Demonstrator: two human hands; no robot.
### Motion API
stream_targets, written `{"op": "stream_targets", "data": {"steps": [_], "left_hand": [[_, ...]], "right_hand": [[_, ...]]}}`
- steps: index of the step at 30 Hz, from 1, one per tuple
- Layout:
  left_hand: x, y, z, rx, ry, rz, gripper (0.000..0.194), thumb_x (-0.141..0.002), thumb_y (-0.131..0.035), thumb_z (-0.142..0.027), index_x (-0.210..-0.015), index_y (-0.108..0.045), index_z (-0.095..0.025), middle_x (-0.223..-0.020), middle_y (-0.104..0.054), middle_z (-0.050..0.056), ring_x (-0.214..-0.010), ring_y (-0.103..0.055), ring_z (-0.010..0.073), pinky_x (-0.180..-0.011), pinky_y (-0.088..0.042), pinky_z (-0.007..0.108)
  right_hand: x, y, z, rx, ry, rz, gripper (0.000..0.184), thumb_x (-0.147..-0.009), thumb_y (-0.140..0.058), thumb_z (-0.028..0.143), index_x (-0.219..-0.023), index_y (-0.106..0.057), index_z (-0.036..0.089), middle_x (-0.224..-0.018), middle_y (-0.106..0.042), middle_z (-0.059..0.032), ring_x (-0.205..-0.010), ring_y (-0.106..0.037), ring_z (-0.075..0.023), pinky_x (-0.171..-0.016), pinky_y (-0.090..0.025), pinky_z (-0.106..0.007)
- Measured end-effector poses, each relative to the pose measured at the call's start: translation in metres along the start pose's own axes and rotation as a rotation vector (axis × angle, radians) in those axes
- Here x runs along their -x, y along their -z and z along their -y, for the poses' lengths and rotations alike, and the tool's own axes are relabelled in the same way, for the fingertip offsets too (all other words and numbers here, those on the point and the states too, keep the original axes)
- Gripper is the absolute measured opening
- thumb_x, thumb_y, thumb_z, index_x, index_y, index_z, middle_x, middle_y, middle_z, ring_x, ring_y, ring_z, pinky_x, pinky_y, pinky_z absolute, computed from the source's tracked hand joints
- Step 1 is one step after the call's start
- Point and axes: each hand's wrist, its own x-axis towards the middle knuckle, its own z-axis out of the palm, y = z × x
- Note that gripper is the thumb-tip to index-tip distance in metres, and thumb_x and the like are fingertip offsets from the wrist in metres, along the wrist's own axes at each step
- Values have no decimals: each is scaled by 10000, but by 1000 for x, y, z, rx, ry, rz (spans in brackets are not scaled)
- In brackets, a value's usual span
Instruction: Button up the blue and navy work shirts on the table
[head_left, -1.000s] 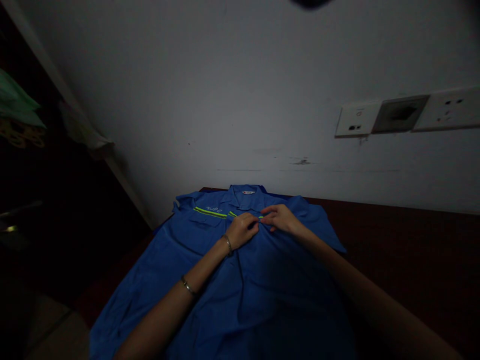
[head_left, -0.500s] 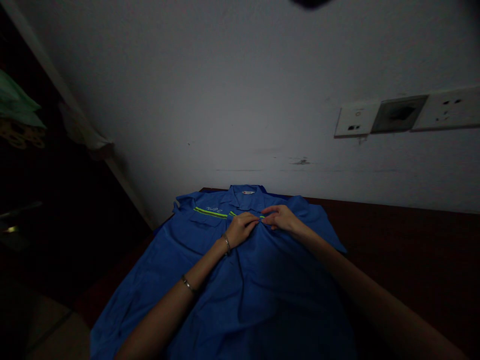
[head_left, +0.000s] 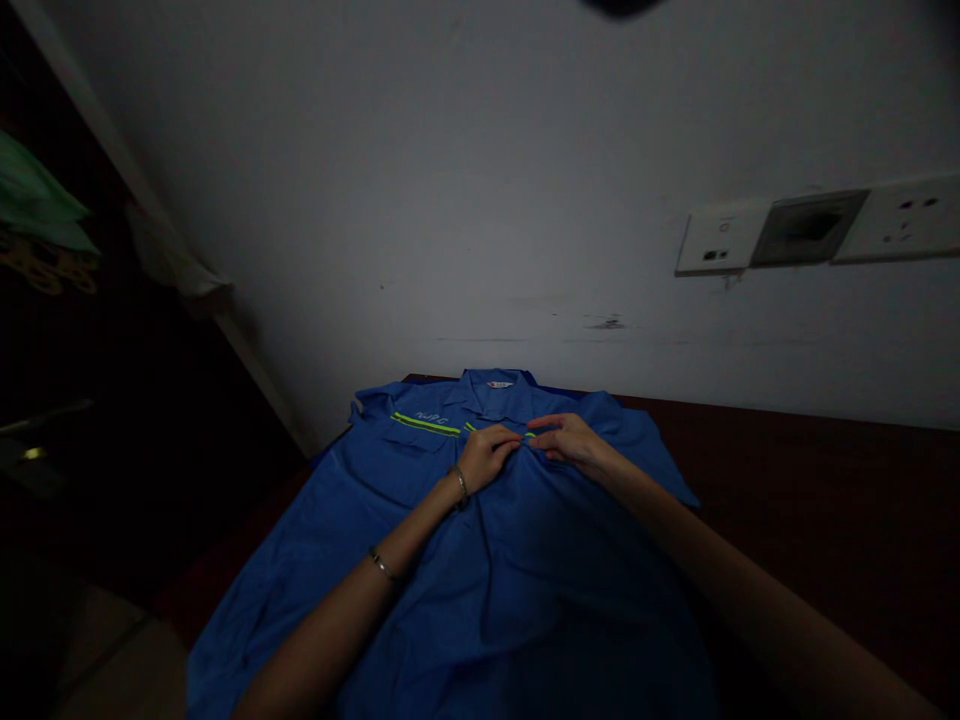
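Observation:
A blue work shirt (head_left: 420, 500) with short sleeves and yellow-green chest stripes lies spread face up, its collar (head_left: 495, 392) toward the wall. My left hand (head_left: 487, 455) pinches the cloth of the shirt's front at chest height. Close against it on the right, my right hand (head_left: 566, 440) pinches the same spot between thumb and forefinger. The fabric is lifted slightly and creased under both hands. Whatever small part sits between the fingertips is too small and dark to make out.
The shirt rests on a dark reddish table (head_left: 810, 480) against a pale wall (head_left: 465, 200). Wall sockets (head_left: 810, 228) are at the right. On the left are a dark door with a handle (head_left: 52, 420) and a hanging green cloth (head_left: 37, 195).
The whole view has shifted slightly. Both hands keep their pinch on the shirt front with hardly any movement.

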Motion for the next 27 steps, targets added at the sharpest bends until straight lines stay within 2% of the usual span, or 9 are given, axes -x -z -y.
{"op": "stream_targets", "data": {"steps": [6,11,17,21,27], "left_hand": [[0,-2,1,39,31,-14,144,-792,-541,-183,-829,-679,-162,-832,-671,50,-786,-611,135,-745,-477,254],[-1,-1,1,49,89,35,132,-779,-557,-193,-806,-682,-161,-803,-667,42,-763,-606,135,-736,-472,256],[-3,3,5,66,161,129,103,-733,-598,-149,-787,-686,-140,-750,-656,34,-714,-588,127,-685,-456,233],[-4,4,7,59,201,164,107,-711,-611,-138,-787,-686,-139,-743,-662,26,-688,-582,118,-658,-452,220],[-6,2,4,31,288,148,124,-698,-600,-132,-787,-687,-135,-749,-675,26,-669,-584,120,-626,-450,215]], "right_hand": [[1,1,-2,-79,-36,4,372,-623,-651,57,-989,-603,96,-567,-600,-5,-456,-529,-69,-443,-443,-153],[0,-1,-3,-75,-52,20,372,-648,-588,16,-1014,-573,79,-511,-558,28,-384,-469,-42,-400,-392,-140],[0,-6,1,104,60,5,320,-652,-539,-20,-961,-570,55,-444,-507,56,-348,-447,-51,-360,-338,-148],[0,-10,1,180,116,10,304,-661,-521,-26,-951,-566,56,-442,-490,67,-355,-455,-54,-377,-358,-152],[-4,-11,-5,196,159,-22,320,-645,-529,-4,-949,-569,87,-516,-553,40,-397,-502,-65,-410,-400,-161]]}}
